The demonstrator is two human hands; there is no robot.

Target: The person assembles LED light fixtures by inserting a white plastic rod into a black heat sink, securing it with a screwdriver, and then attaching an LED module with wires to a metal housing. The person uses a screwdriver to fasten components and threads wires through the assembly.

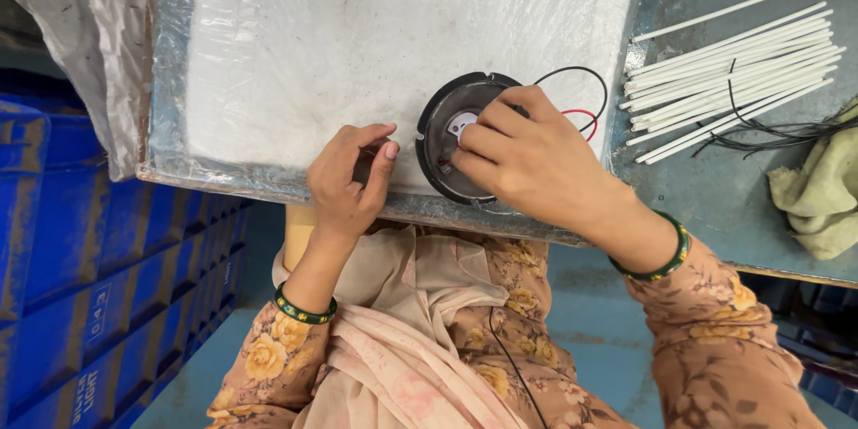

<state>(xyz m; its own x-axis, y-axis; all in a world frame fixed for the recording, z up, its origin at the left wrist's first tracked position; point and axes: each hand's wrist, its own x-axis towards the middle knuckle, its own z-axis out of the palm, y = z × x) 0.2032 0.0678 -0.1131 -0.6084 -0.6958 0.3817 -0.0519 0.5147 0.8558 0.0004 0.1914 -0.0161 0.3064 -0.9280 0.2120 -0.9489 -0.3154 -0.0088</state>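
Observation:
A round dark housing (444, 125) with a white centre piece lies on a white plastic-covered pad (357, 27) at the table's near edge. A black wire (581, 71) and a red wire (585, 113) loop out from it to the right. My right hand (527, 156) rests on the housing, fingers bent over its middle and pressing inside it. My left hand (349, 183) sits just left of the housing, its fingers pinched together on something small and dark that I cannot make out.
A bundle of several thin white tubes (733, 63) lies on the grey table (715, 188) to the right, with thin black wires (769, 130) across them and a yellowish rag (822, 183) beside. Stacked blue crates (80, 268) stand on the left, below the table.

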